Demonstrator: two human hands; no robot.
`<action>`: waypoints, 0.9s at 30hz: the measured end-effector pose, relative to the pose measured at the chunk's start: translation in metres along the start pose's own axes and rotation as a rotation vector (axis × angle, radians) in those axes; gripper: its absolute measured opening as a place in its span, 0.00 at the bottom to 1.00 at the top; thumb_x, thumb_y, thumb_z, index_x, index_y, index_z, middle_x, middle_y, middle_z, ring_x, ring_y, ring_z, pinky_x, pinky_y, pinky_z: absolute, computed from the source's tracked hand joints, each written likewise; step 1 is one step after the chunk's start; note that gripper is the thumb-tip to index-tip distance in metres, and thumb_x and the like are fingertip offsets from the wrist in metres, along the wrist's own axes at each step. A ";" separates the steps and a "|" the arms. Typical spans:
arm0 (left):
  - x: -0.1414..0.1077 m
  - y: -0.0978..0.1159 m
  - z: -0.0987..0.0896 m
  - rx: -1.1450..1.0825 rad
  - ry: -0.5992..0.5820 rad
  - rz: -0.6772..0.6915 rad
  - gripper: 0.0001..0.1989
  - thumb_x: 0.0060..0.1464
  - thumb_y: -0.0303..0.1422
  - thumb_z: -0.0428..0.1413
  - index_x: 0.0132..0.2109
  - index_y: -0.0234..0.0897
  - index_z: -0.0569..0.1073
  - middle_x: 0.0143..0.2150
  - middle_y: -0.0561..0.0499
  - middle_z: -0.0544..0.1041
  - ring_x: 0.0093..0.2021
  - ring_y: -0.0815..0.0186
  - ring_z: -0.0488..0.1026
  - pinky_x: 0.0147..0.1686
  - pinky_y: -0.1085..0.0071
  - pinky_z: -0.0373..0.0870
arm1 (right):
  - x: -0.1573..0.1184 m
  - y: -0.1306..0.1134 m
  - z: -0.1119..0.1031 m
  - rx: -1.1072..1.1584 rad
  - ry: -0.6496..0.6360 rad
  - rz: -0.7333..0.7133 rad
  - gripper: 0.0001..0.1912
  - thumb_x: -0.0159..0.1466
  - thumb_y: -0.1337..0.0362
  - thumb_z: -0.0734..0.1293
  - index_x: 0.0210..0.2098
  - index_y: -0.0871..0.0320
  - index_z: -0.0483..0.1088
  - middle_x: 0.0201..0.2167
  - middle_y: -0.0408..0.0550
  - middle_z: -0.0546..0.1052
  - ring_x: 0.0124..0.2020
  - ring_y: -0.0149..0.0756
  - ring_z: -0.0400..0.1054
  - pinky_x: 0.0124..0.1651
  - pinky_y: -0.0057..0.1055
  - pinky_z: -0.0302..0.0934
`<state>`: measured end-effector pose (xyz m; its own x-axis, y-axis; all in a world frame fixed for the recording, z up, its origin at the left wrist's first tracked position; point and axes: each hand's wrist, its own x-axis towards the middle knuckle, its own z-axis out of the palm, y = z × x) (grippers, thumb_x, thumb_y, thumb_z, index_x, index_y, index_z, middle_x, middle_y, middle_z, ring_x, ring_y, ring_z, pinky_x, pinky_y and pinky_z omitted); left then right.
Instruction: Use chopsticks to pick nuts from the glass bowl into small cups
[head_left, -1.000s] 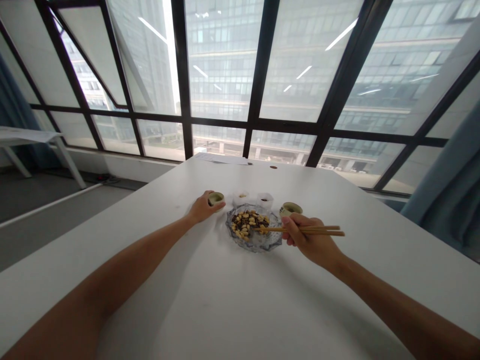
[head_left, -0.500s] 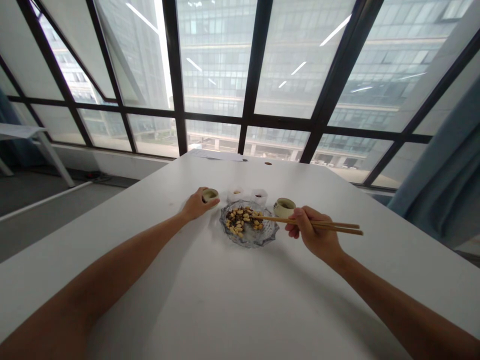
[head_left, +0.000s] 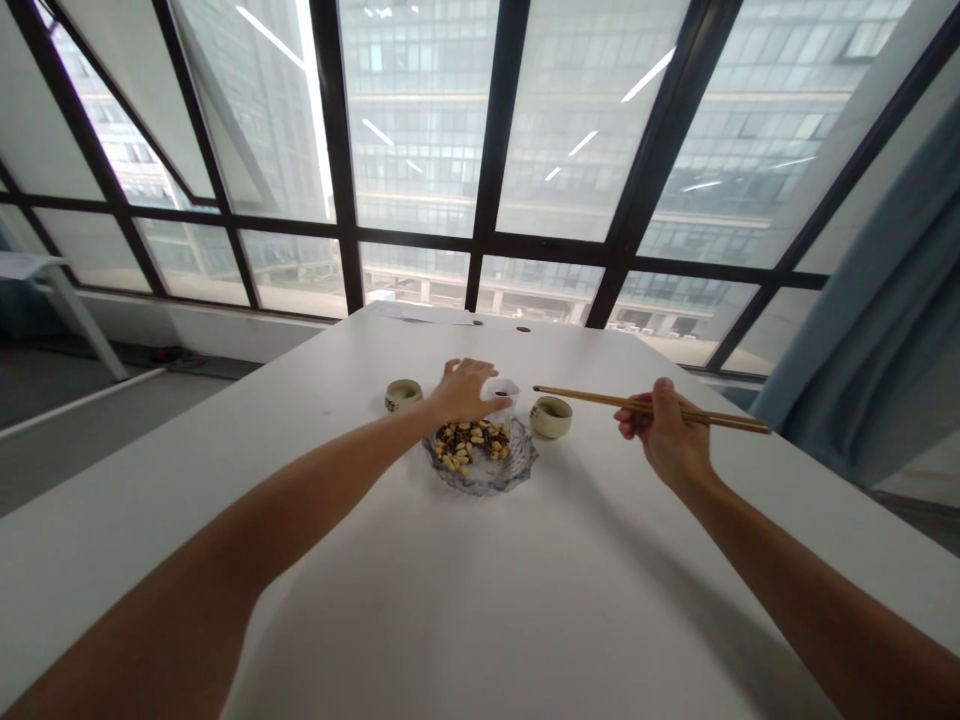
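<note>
My left hand [head_left: 463, 390] reaches over the far rim of a clear glass plate [head_left: 517, 470], thumb and fingers spread, close to a small white translucent cup [head_left: 504, 388] with something dark inside. Whether it touches that cup I cannot tell. On the plate lie pale nuts [head_left: 459, 445] mixed with dark seeds. My right hand [head_left: 667, 430] is closed around a pair of wooden chopsticks [head_left: 600, 397]; their dark tips point left, above a green-beige ceramic cup [head_left: 551, 417]. A similar ceramic cup [head_left: 403, 394] stands left of my left hand.
The white table [head_left: 420, 610] runs forward to tall dark-framed windows [head_left: 562, 240]. Papers [head_left: 431, 314] and a round brown spot [head_left: 523, 329] are at its far end. A blue curtain [head_left: 862, 310] hangs at the right, and another white table [head_left: 75, 300] stands at the left.
My left hand has let go of the left ceramic cup and moved right to the white cup. My right hand has lifted the chopsticks off the plate, up and to the right.
</note>
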<state>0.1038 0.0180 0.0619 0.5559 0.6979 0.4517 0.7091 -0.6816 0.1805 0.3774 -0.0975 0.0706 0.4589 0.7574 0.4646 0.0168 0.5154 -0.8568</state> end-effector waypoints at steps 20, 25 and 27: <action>0.059 0.069 0.043 0.077 -0.358 0.124 0.37 0.44 0.50 0.63 0.59 0.41 0.66 0.60 0.44 0.73 0.62 0.52 0.65 0.67 0.47 0.40 | 0.022 0.002 -0.037 -0.328 -0.137 -0.076 0.32 0.56 0.33 0.67 0.23 0.59 0.71 0.15 0.48 0.75 0.12 0.30 0.65 0.13 0.26 0.59; 0.063 0.067 0.046 0.052 -0.399 0.098 0.38 0.46 0.55 0.61 0.60 0.41 0.68 0.59 0.43 0.74 0.63 0.50 0.65 0.66 0.45 0.43 | 0.017 0.010 -0.039 -0.571 -0.278 -0.158 0.30 0.60 0.37 0.67 0.25 0.60 0.74 0.19 0.48 0.77 0.17 0.30 0.68 0.17 0.25 0.61; 0.064 0.065 0.047 0.051 -0.407 0.095 0.38 0.47 0.55 0.60 0.61 0.40 0.67 0.60 0.41 0.74 0.63 0.49 0.65 0.66 0.45 0.43 | 0.015 0.008 -0.037 -0.571 -0.260 -0.187 0.29 0.61 0.37 0.66 0.26 0.59 0.75 0.19 0.48 0.77 0.17 0.30 0.68 0.18 0.25 0.62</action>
<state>0.2059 0.0286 0.0618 0.7386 0.6693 0.0803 0.6613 -0.7426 0.1060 0.4171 -0.0966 0.0624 0.1739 0.7851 0.5945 0.5775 0.4077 -0.7073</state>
